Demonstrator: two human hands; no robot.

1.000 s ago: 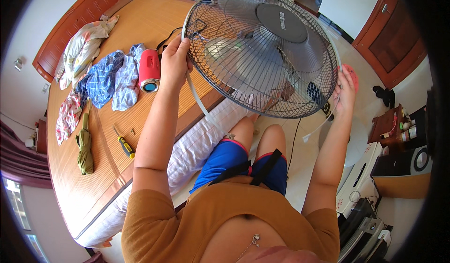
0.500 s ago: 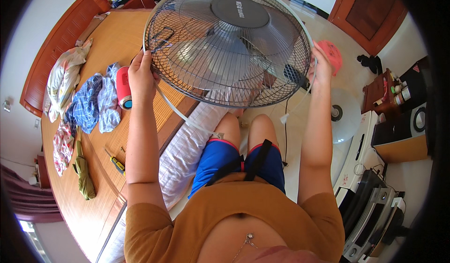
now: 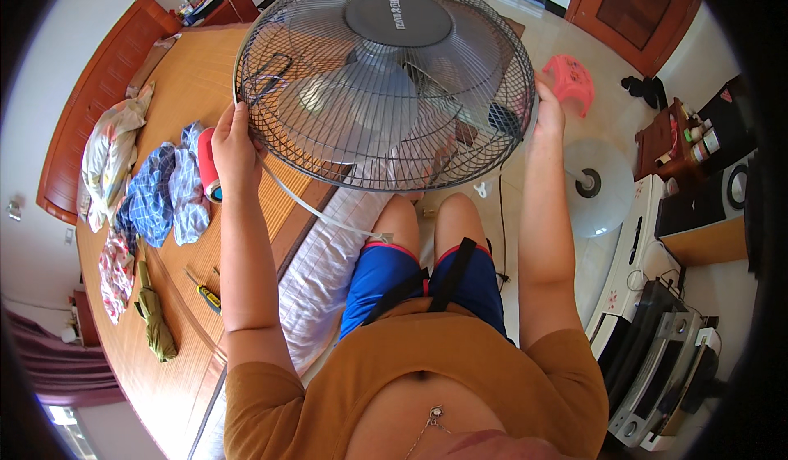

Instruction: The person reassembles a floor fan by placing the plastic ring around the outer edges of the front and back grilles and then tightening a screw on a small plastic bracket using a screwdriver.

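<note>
Fan grille (image 3: 386, 82) is up in front of the chest, over the bed edge and floor, dark round cap (image 3: 399, 17) facing up. Left hand (image 3: 236, 148) clamped on its left rim, right hand (image 3: 547, 111) on the right rim; right fingers partly hidden.

Doing it well, my read: grip opposite points, keep the wires off any bending load, tilt slowly. Watch the loose pale rim band (image 3: 304, 201): it droops from the left hand to a metal clip (image 3: 384, 237) over the lap and could snag. Keep the white fitting (image 3: 482, 189) below the near rim free too.

Vs 1 s ago: grille sits further left in view, though the camera turned too. Pink stool (image 3: 572, 86) and round base (image 3: 607, 210) now show clear at right; red speaker (image 3: 207, 164) is now half behind the left hand. Same two-sided grip.
</note>
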